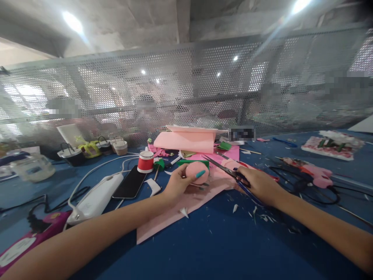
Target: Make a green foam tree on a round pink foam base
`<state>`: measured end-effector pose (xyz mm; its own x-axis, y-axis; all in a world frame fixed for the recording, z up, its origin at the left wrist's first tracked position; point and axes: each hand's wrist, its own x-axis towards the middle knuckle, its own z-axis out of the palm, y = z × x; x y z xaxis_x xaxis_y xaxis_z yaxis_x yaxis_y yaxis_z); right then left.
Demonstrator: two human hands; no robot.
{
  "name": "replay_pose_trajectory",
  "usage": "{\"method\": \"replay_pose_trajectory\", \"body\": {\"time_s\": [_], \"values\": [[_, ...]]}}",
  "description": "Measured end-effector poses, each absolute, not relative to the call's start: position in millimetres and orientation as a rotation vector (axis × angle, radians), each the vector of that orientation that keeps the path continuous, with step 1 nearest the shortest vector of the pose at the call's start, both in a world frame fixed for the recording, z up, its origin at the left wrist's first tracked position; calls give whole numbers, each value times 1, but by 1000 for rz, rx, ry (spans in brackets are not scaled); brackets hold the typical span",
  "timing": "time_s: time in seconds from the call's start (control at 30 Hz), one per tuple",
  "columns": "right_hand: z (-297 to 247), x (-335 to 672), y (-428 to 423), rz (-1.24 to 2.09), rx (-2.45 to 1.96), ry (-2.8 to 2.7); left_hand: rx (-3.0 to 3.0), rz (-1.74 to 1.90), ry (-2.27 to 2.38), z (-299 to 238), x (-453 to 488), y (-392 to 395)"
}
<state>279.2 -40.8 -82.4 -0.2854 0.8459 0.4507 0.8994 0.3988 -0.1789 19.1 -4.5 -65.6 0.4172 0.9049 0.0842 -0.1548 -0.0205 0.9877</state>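
Observation:
My left hand (179, 182) is closed on a round pink foam piece (196, 171), thumb with teal nail across its front. My right hand (258, 184) grips a pair of scissors (223, 167) by the dark blue handles, blades open and pointing left toward the pink piece. Both hands hover over a large pink foam sheet (186, 200) lying on the blue table (221, 241). A green foam strip (192, 162) shows just behind the pink piece.
A black phone (129, 182), white power bank (97, 198) with cables, and a red-and-white tape roll (145, 161) lie left. Folded pink sheets (186, 140) sit behind. Another black scissors (303, 182) and pink scraps lie right. A perforated metal screen (186, 85) backs the table.

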Motion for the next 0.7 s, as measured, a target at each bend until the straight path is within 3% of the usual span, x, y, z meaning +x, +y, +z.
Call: {"method": "replay_pose_trajectory", "body": {"time_s": [0.7], "values": [[-89,282,-41,-391,-1317,-2250,1325,1084,851,-66,18,-3]]}}
